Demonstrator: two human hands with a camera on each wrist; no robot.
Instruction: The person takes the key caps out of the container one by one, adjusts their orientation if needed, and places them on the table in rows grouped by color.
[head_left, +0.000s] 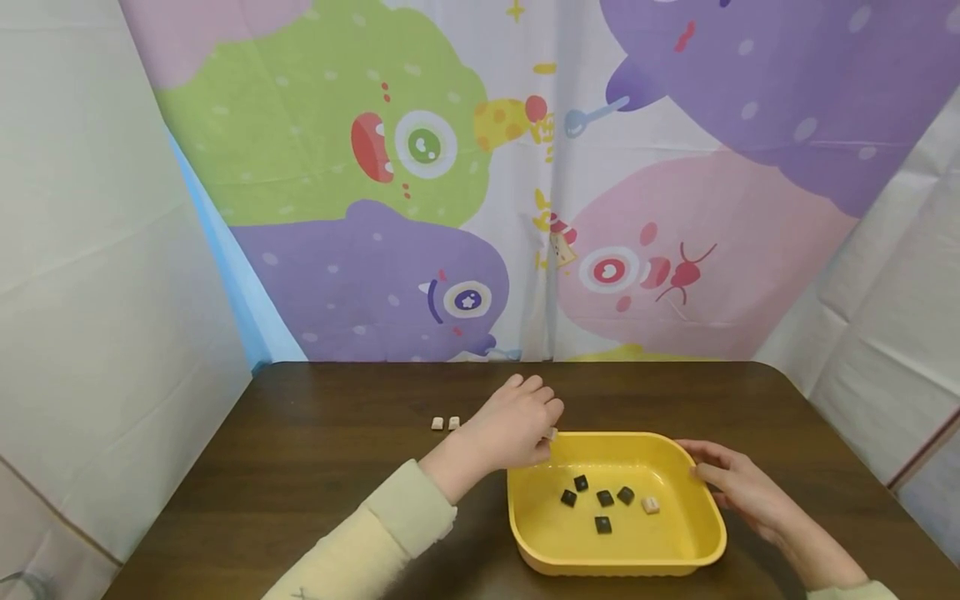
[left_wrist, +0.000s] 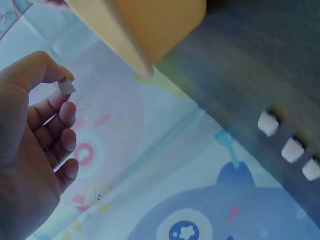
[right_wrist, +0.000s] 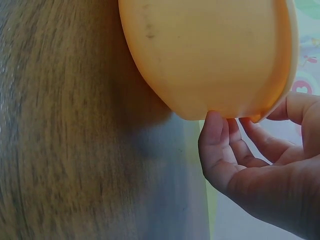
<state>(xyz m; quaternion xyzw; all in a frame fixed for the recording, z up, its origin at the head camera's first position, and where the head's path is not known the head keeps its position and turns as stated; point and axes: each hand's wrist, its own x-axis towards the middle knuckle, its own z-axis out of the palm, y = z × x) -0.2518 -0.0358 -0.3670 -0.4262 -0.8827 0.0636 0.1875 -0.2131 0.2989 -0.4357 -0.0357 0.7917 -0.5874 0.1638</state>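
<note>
Left hand [head_left: 517, 423]: thumb and index finger pinching small pale keycap [left_wrist: 65, 86], held at far left corner of yellow tray [head_left: 618, 569]. Right hand [head_left: 742, 490]: grasping tray's right side, thumb at rim, fingertips against outer wall. Tray: resting on dark wooden table [head_left: 315, 508]; inside, five black keycaps [head_left: 605, 498], loosely scattered, plus one white keycap [head_left: 651, 505] to their right. Left of tray, on tabletop: row of three white keycaps [left_wrist: 268, 123], two visible from head view.
</note>
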